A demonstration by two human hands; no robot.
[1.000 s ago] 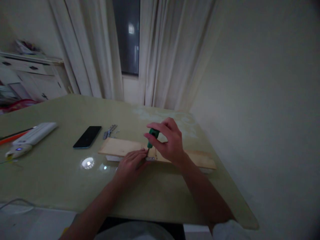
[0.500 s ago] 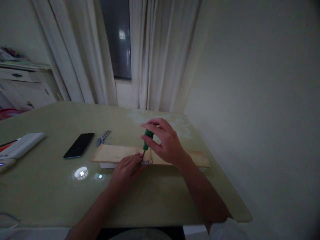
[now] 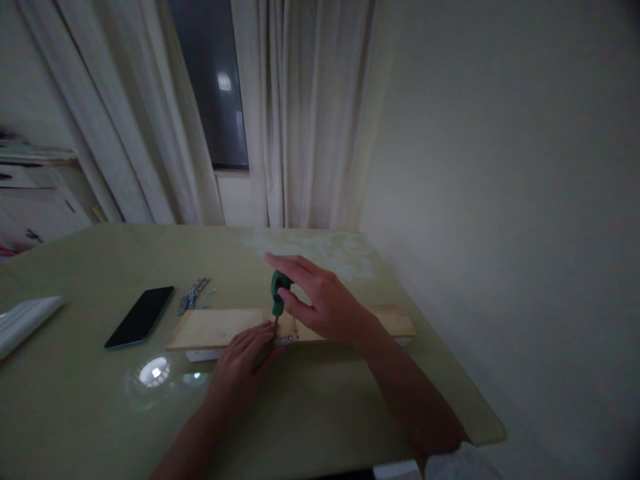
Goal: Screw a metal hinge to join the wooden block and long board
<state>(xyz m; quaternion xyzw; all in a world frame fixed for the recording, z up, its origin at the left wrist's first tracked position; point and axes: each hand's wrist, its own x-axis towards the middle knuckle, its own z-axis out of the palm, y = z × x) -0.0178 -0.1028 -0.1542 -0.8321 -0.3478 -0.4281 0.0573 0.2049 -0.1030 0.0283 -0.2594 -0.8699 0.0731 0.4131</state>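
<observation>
A long pale wooden board point(image 3: 215, 328) lies across the greenish table point(image 3: 320, 407). My right hand point(image 3: 320, 303) is closed around the green handle of a screwdriver point(image 3: 277, 293), held upright with its tip down at a small metal piece point(image 3: 286, 340) on the board's near edge. My left hand point(image 3: 243, 360) rests at that edge with fingers pinched beside the screwdriver tip; what they hold is too small to make out.
A black phone point(image 3: 140, 316) lies left of the board, with a few metal hinges point(image 3: 194, 292) beside it. A white elongated device point(image 3: 25, 320) sits at the far left. Curtains point(image 3: 300, 113) and a dark window stand behind; a wall runs along the right.
The view has shifted, so everything sits lower and further left in frame. Both hands stay at the same spot on the board, the screwdriver still upright in my right hand.
</observation>
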